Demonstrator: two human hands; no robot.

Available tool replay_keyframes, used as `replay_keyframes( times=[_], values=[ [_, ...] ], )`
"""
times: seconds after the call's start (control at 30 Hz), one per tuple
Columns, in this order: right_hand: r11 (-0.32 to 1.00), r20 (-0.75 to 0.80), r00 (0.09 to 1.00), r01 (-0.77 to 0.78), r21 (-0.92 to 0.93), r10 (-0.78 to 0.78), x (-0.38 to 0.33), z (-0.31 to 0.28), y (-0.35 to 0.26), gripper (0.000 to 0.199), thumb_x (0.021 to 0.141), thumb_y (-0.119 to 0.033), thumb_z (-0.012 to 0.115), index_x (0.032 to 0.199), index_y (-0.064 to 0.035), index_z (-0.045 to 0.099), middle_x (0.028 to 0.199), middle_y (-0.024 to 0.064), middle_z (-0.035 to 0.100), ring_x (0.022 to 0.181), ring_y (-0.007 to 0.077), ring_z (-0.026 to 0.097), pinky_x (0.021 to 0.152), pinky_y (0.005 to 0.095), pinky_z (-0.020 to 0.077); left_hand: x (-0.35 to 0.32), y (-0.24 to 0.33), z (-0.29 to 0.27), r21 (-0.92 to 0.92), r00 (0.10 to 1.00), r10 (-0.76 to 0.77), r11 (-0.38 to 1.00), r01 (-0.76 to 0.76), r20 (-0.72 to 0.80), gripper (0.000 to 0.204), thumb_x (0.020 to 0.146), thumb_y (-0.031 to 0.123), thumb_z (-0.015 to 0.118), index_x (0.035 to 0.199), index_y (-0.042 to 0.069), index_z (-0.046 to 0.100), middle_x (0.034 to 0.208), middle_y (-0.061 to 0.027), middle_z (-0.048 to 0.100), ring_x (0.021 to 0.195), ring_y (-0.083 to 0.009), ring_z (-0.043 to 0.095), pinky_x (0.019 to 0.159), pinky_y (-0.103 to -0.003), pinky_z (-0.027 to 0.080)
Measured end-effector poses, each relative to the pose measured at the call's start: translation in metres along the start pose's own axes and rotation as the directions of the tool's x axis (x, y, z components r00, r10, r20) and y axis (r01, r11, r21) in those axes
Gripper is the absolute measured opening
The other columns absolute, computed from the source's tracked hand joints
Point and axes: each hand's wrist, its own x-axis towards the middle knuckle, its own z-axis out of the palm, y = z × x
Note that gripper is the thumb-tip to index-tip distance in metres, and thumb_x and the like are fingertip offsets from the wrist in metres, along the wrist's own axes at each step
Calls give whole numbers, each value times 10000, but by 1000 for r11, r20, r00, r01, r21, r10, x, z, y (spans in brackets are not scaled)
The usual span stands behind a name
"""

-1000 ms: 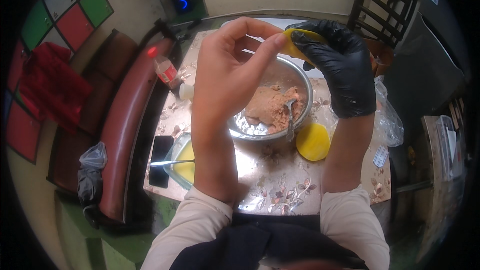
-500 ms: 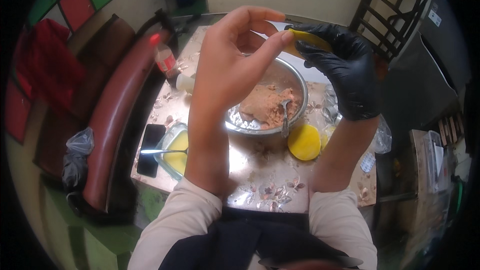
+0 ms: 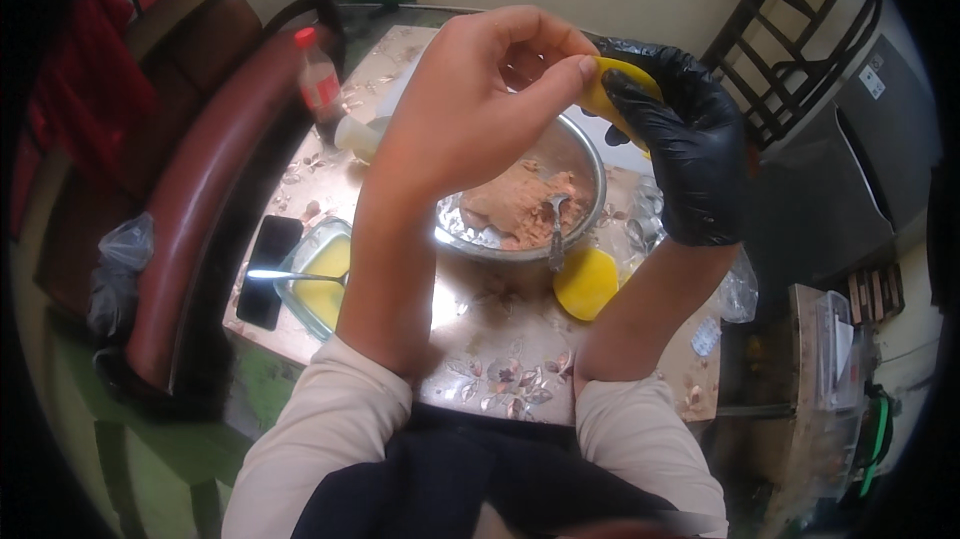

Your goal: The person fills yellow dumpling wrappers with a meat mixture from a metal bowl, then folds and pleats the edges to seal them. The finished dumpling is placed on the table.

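Above the table, my bare left hand pinches the edge of a thin yellow round dough wrapper between thumb and fingertips. My right hand, in a black glove, holds the other side of the wrapper, which looks curved or folded. Whether anything lies inside it is hidden by the glove. Below my hands, a steel bowl holds pinkish minced filling, with a spoon stuck in it. More yellow round wrappers lie at the bowl's near right side, partly behind my right forearm.
Left on the table are a glass dish of yellow liquid with a spoon across it, a phone, a pale cup and a red-capped bottle. A clear plastic bag lies right. A brown sofa stands left.
The view has shifted, so the table sits slightly further left. The wrapper has turned in my hands and shows more of its yellow face. Both hands keep hold of it.
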Motion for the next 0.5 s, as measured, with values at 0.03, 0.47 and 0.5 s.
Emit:
replay_keyframes(
  times=[0.03, 0.47, 0.5],
  values=[
    [999, -41, 999, -36, -20, 35, 0, 0, 0, 292, 807, -92, 754, 1062, 13, 656, 989, 109, 678, 861, 159, 654, 771, 252, 539, -1, 1, -1, 18, 1000, -15, 1000, 15, 7, 225, 844, 166, 671, 963, -24, 677, 825, -78, 691, 739, -115, 647, 687, -230, 496],
    [994, -210, 973, 89, -56, -99, 5, 5, 5, 181, 854, -88, 693, 984, 37, 674, 915, 96, 684, 844, 187, 673, 735, 270, 566, 1, 2, -1, -60, 994, -84, 995, 80, -70, 285, 888, 249, 649, 1021, 0, 680, 890, -103, 682, 768, -169, 652, 692, -269, 517],
    [992, -192, 973, 128, -17, -129, 5, 4, 5, 172, 860, -85, 684, 978, 39, 675, 912, 94, 684, 845, 188, 673, 732, 270, 567, 1, 3, -1, -84, 993, -88, 993, 81, -77, 277, 883, 245, 648, 1002, -2, 684, 900, -118, 688, 754, -188, 649, 691, -283, 515]
  ],
)
